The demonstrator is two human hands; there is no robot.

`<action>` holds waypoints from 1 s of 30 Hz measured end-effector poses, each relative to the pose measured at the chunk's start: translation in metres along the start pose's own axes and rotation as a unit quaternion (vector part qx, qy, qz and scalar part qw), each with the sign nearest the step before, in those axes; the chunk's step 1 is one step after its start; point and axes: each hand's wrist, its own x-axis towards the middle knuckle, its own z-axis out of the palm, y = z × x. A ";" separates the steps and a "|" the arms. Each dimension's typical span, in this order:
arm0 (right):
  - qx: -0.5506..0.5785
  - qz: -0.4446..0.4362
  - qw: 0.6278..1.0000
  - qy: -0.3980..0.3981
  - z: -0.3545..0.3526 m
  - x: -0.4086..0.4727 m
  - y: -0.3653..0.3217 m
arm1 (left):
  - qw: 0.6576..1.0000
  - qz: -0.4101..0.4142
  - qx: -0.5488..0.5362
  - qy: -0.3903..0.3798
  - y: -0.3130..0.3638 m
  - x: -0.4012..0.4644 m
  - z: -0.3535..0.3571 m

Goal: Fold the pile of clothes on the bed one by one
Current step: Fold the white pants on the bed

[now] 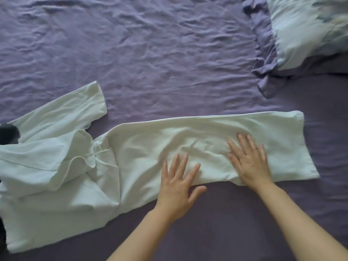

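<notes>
Head view, near to far: two bare forearms enter from the lower edge of the frame and reach up toward the centre. Left hand (178, 187) lies palm down with fingers straight and spread apart; the fingers rest on the near edge of a pale mint-white T-shirt (143, 155), while the thumb and heel of the palm lie on the purple bed sheet (169, 63). Right hand (249, 161) lies palm down, fingers straight and slightly apart, pressed flat on the fabric to the right of centre; a thin ring shows on one finger. Neither hand grips cloth. The T-shirt is spread lengthwise across the middle of the frame, from the left edge to the right of centre. Its right-hand portion forms a long, flat folded band with the hem at the right end; wrinkles gather between the two hands. Its left-hand portion is bunched, with one short sleeve (88, 102) extended toward the upper left and further folds heaped at the lower left. A dark item (8, 134) shows at the left edge, touching the shirt; its type cannot be determined. At the upper right, a pale blue patterned pillow (308, 29) rests on the wrinkled sheet.
</notes>
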 end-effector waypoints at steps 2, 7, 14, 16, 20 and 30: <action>0.027 0.002 0.999 -0.028 -0.003 -0.021 0.023 | 0.995 0.069 0.044 -0.050 0.011 0.002 0.002; -0.014 -0.093 0.994 -0.059 -0.007 -0.054 0.063 | 0.999 0.024 0.020 -0.035 0.033 0.025 -0.003; 0.006 -0.105 0.966 0.236 -0.027 -0.055 0.089 | 0.989 -0.008 -0.125 -0.083 0.028 0.019 -0.002; -0.003 -0.121 0.965 0.231 -0.027 -0.062 0.089 | 0.984 0.014 -0.125 -0.130 0.029 0.015 -0.004; 0.094 -0.058 0.992 0.055 -0.014 -0.073 0.093 | 0.976 0.038 -0.047 -0.209 0.036 0.014 0.005; 0.180 0.275 0.934 0.144 -0.038 0.024 0.135 | 0.995 0.077 0.053 -0.029 0.073 0.067 0.024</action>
